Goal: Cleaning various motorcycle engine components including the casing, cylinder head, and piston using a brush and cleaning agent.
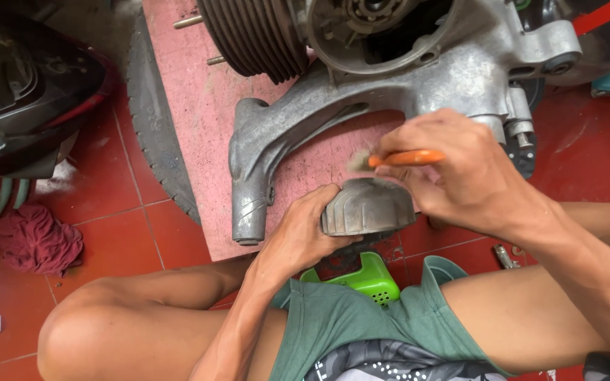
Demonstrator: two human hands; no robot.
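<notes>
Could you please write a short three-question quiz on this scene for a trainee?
1. True or false: the right hand holds a brush with an orange handle.
2. What does the left hand grip?
A. a red rag
B. a grey metal cover
C. a green plastic part
3. Fill in: the large engine casing lies on a ____ board.

Key
1. True; the bristles sit just above the grey metal cover.
2. B; the red rag lies on the tiled floor off to the person's left, and the green plastic part sits below the cover, untouched.
3. Red.
</notes>
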